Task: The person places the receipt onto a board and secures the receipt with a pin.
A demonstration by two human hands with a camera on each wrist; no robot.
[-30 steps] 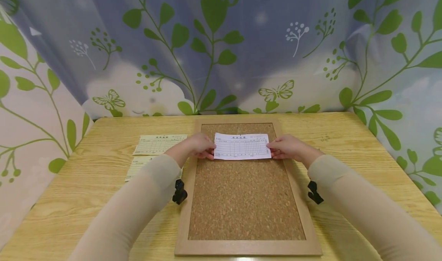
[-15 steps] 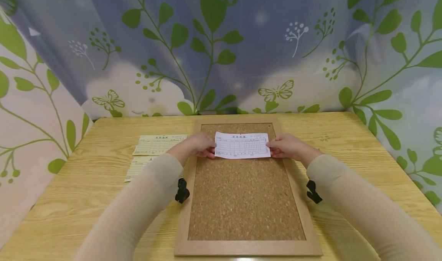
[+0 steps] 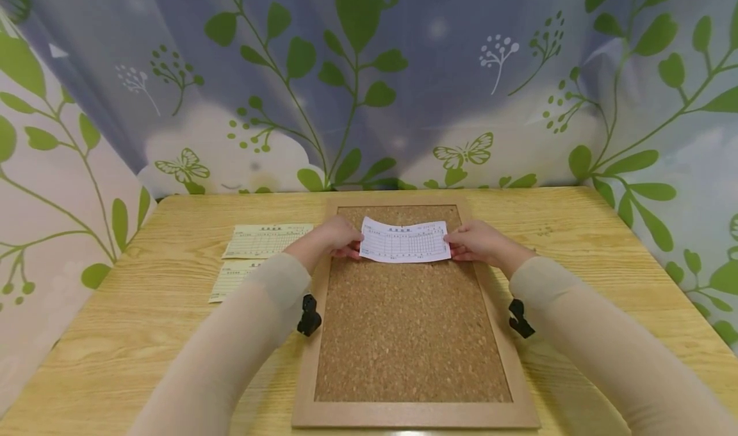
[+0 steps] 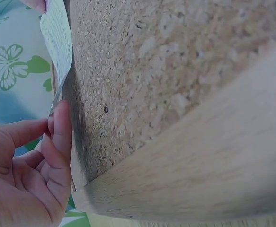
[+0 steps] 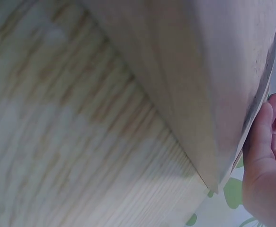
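White slip, head view: the white slip (image 3: 405, 241) spans the far part of the cork board (image 3: 412, 333), print up. Bowed more than a second ago, ends slightly closer, far-left corner higher. Reads as slack between the hands; placing it seems unsettled.
Hands, head view: left hand (image 3: 344, 236) clamped on the left end, right hand (image 3: 480, 242) on the right end.
Yellow slips, head view: far yellow slip (image 3: 259, 241) and near yellow slip (image 3: 229, 282) on the table (image 3: 144, 333), left of the board. Left sleeve (image 3: 230, 340) covers part of the near one.
Backdrop, head view: leafy curtain (image 3: 438, 71) behind the table's far edge.
Left wrist view: thumb and fingers pinch the slip's edge; paper curves beside the cork. Whether it touches, cannot tell.
Right wrist view: fingers near the board's wooden frame (image 5: 175, 71), partly cut off; the pinch is hard to make out here. Frame fills much of this view, blocking most of the paper.
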